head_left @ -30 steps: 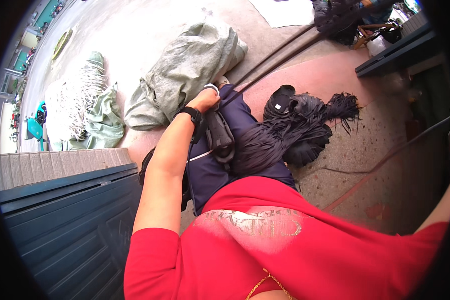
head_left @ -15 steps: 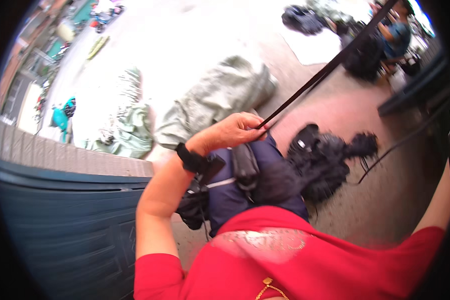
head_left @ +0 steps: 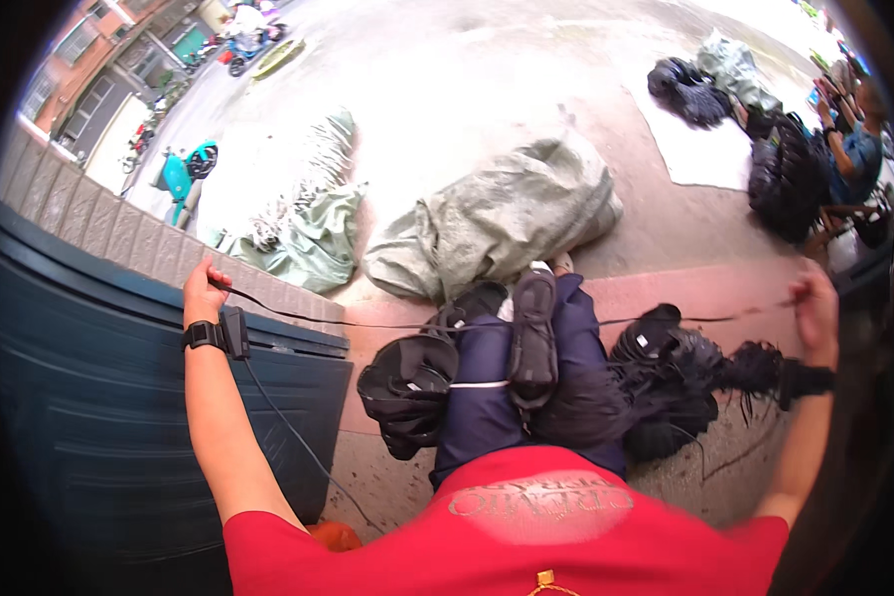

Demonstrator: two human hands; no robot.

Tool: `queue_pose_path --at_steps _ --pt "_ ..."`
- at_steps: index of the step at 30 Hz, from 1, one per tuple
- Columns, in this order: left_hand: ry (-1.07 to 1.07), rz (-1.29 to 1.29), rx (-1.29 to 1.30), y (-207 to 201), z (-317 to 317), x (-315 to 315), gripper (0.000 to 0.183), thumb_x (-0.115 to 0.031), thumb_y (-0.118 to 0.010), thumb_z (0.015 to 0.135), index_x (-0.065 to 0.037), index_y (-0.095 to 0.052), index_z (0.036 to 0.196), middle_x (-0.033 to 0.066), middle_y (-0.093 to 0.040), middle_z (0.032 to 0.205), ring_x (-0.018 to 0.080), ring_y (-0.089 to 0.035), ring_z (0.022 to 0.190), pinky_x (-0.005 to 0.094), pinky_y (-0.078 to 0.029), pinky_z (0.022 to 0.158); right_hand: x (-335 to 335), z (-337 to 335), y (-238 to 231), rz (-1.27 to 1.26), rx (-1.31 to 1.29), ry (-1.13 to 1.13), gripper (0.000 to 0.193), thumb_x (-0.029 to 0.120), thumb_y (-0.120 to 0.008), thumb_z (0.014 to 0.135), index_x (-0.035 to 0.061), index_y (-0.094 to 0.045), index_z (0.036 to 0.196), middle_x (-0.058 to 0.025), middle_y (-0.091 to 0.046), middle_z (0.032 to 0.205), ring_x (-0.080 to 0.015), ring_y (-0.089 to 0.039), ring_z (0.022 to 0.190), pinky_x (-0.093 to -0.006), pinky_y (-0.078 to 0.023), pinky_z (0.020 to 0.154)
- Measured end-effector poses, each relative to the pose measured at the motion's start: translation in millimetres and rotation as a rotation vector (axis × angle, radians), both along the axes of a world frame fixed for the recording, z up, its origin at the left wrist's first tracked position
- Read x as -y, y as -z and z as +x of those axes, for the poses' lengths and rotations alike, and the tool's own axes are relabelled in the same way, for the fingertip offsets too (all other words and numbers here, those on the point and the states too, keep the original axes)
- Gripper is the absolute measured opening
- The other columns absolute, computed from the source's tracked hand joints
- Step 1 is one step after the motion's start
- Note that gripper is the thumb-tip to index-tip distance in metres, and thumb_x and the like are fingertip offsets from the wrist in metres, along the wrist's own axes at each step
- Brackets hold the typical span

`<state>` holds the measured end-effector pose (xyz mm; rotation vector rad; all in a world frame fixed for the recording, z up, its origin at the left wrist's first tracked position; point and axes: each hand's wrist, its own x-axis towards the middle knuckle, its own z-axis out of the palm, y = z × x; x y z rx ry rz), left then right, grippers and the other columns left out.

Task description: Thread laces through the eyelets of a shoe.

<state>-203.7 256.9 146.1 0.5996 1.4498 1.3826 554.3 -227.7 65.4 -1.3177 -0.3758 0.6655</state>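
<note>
A black shoe point(head_left: 533, 343) lies on my lap, sole end toward me, over dark blue trousers. A thin black shoelace point(head_left: 368, 324) stretches across it, pulled out to both sides; where it crosses the shoe it blends into the black. My left hand point(head_left: 206, 288) pinches its left end, out by the blue door panel. Far to the right, my right hand point(head_left: 813, 303), slightly blurred, is closed on the other end. Beside my left leg stand more black shoes point(head_left: 409, 382). A heap of black shoes and loose laces point(head_left: 670, 372) lies by my right leg.
A grey-green woven sack point(head_left: 507, 219) lies ahead of my feet, and a pale green sack point(head_left: 313, 238) to its left. A blue panel point(head_left: 149, 397) stands close on my left. At the far right a person point(head_left: 859, 149) sits by black bundles point(head_left: 787, 174).
My left hand has swung out left from over my lap, and my right hand has come into view. The lace, earlier slanting up to the right, now runs sideways across the shoe.
</note>
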Motion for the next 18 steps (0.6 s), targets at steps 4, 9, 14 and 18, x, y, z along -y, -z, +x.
queue_pose_path --at_steps 4,9,14,18 --pt "0.534 -0.221 0.053 69 111 32 0.023 -0.036 -0.061 0.079 -0.016 -0.049 0.079 -0.0058 -0.035 0.055 0.0082 -0.034 0.047 0.0256 -0.028 0.046 -113 -174 62 -0.418 0.071 -0.685 0.023 0.021 -0.053 0.085 -0.0016 -0.058 0.091 -0.0044 -0.06 0.076 -0.0118 -0.057 0.069 -0.0248 -0.047 0.064" --pt "1.004 -0.456 -0.005 159 243 116 0.028 -0.037 -0.056 0.082 -0.009 -0.054 0.081 -0.0066 -0.032 0.051 0.0061 -0.03 0.043 0.0237 -0.026 0.042 -156 -269 149 -0.426 1.076 -0.947 0.019 0.016 -0.05 0.075 0.0033 -0.063 0.082 -0.0125 -0.059 0.079 -0.0264 -0.056 0.076 -0.0391 -0.044 0.067" --pt "1.321 -0.301 -0.286 195 287 179 0.013 -0.015 -0.053 0.083 -0.004 -0.059 0.087 0.0036 -0.06 0.071 0.0112 -0.055 0.06 0.0228 -0.043 0.056 -165 -288 170 -0.503 1.339 -0.59 0.019 0.016 -0.053 0.068 0.0027 -0.063 0.076 -0.0088 -0.055 0.083 -0.0259 -0.05 0.087 -0.0389 -0.04 0.071" --pt "1.388 -0.402 -0.358 208 298 196 0.013 -0.013 -0.05 0.084 -0.004 -0.057 0.091 0.0015 -0.059 0.076 0.0073 -0.052 0.064 0.0198 -0.041 0.058 -170 -297 174 -0.557 1.283 -0.494 0.017 0.015 -0.053 0.068 0.003 -0.063 0.074 -0.0074 -0.054 0.093 -0.0242 -0.045 0.095 -0.0377 -0.036 0.075"
